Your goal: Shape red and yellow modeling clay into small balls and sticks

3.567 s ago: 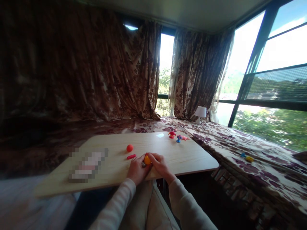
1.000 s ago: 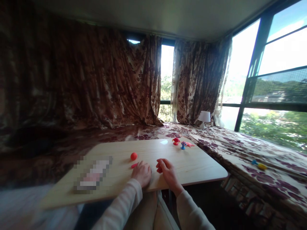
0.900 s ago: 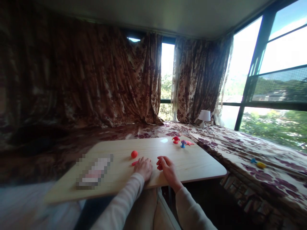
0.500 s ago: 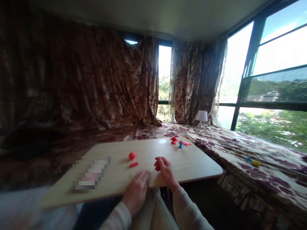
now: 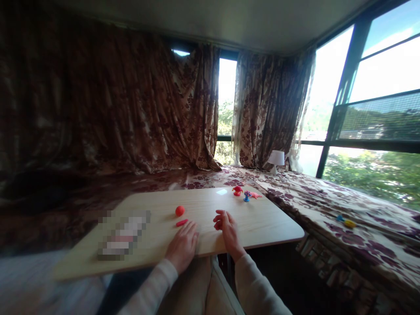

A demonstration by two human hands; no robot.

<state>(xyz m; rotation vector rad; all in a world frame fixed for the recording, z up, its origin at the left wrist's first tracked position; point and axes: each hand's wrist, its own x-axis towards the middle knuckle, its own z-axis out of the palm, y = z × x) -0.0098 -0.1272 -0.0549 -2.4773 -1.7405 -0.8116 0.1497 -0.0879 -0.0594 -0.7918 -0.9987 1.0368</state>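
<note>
On the pale wooden table, my left hand lies palm down with its fingers stretched out. Its fingertips reach the near end of a small red stick; whether they touch it I cannot tell. Just behind the stick sits a red ball. My right hand rests on its edge to the right, fingers loosely bent and apart, with nothing visible in it. Farther back stand a red toy figure and a blue toy figure, with a flat pinkish-red toy beside them.
A blurred-out flat rectangular object lies on the left of the table. To the right, a bed-like surface with a floral cover holds a blue piece, a yellow piece and a white lamp. Floral curtains hang behind.
My left hand has moved forward and left to the red stick, which now sits slightly turned. My right hand has shifted a little to the right.
</note>
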